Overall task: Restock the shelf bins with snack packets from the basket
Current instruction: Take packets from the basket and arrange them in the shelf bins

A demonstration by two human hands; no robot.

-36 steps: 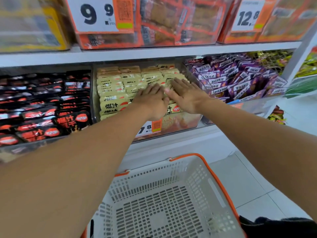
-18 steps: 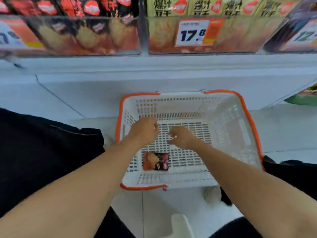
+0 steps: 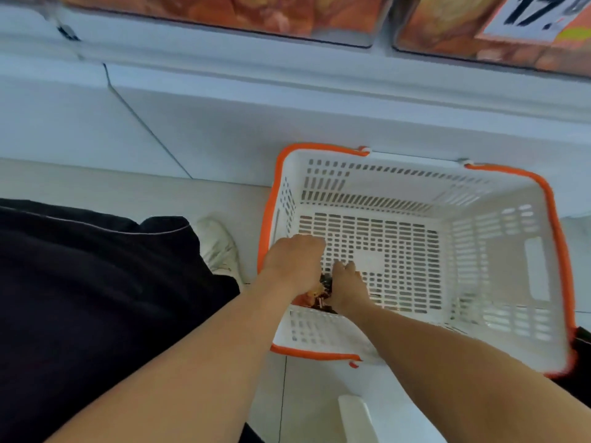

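Reaching into the white basket (image 3: 499, 282) with orange rim, both hands are observed low at its near left corner. The left hand (image 3: 292, 263) is seen from the back, knuckles up, fingers curled downward over a snack packet (image 3: 321, 294); whether the packet is actually gripped cannot be told, as the fingertips are hidden. The right hand (image 3: 347, 282) is placed just beside the left, its fingers bent down against the same packet, contact at the packet's right edge being apparent but the grip likewise concealed. The packet, dark with orange print, is located on the basket floor between the two hands, mostly covered by them. The basket is set on the pale tiled floor (image 3: 128, 193), close against the white shelf base (image 3: 287, 116). Clear shelf bins (image 3: 224, 14) and a price label (image 3: 537, 17) are noted along the top edge. A dark trouser leg (image 3: 96, 298) and a light shoe (image 3: 220, 247) are recorded left of the basket.
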